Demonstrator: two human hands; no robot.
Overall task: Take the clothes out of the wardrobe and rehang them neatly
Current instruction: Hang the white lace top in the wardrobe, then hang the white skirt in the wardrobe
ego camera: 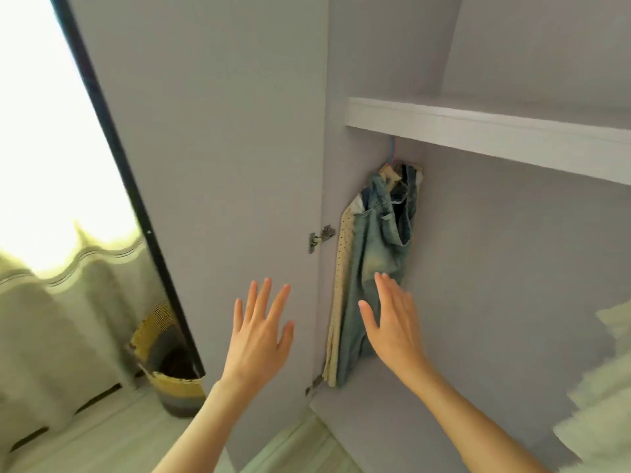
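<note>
A pale wardrobe (512,268) stands open beside a bright window, its door (211,165) swung wide. Both hands are raised with fingers spread and nothing held: the left hand (259,332) before the door, the right hand (392,322) in front of the jeans (372,240), contact uncertain. The jeans and a dotted garment (341,268) hang in the left corner under the shelf (478,131). Soft, limp, fairly heavy denim is judged best lifted by its hanger (387,172). No writing can be read.

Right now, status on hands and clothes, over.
Both hands open: left hand, right hand, no grip yet. Jeans and dotted garment hang in wardrobe corner. Door open, nothing blocking.
</note>
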